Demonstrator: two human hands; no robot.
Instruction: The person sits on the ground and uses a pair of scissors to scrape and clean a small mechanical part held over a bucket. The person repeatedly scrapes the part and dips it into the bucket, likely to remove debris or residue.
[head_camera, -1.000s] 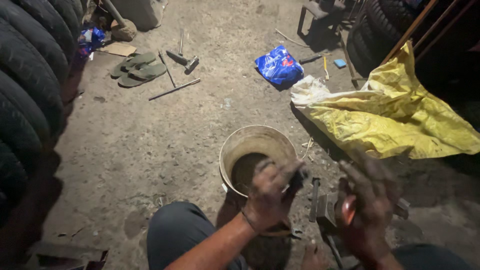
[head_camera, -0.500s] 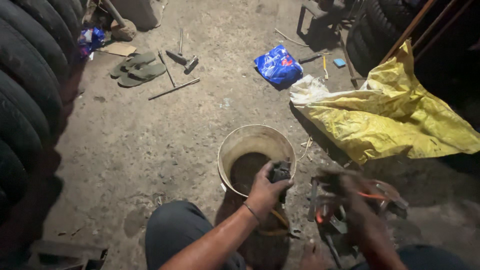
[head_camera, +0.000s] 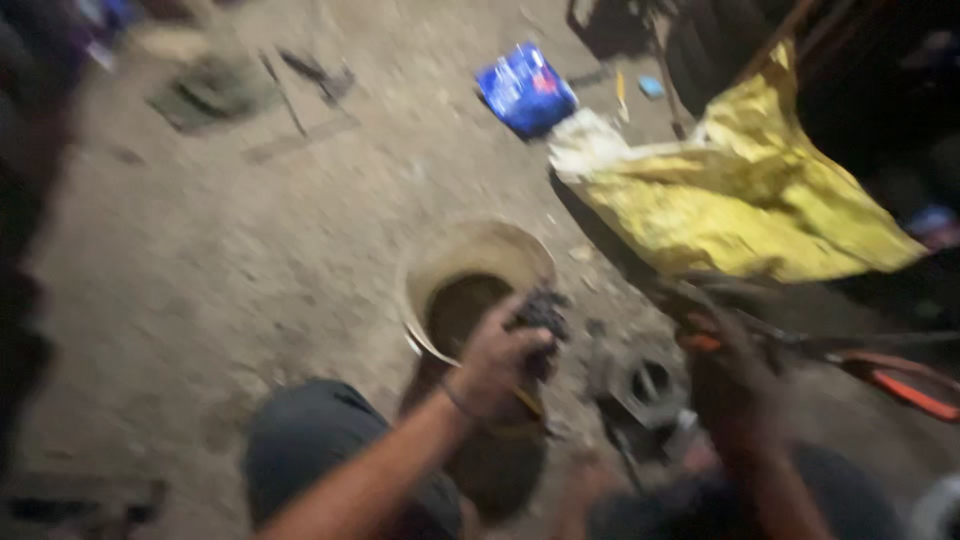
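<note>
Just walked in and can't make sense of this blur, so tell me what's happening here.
A person crouches on a dirt floor. The left hand grips a small dark, greasy part over a bucket of murky liquid. The right hand holds orange-handled pliers above a metal part on the ground. A yellow sack and a blue packet lie farther off.

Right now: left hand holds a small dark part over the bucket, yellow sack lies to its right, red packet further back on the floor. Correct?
Not quite: the packet is blue, not red, as the head view shows. The left hand does hold a small dark part over the bucket, with the yellow sack to its right.
</note>
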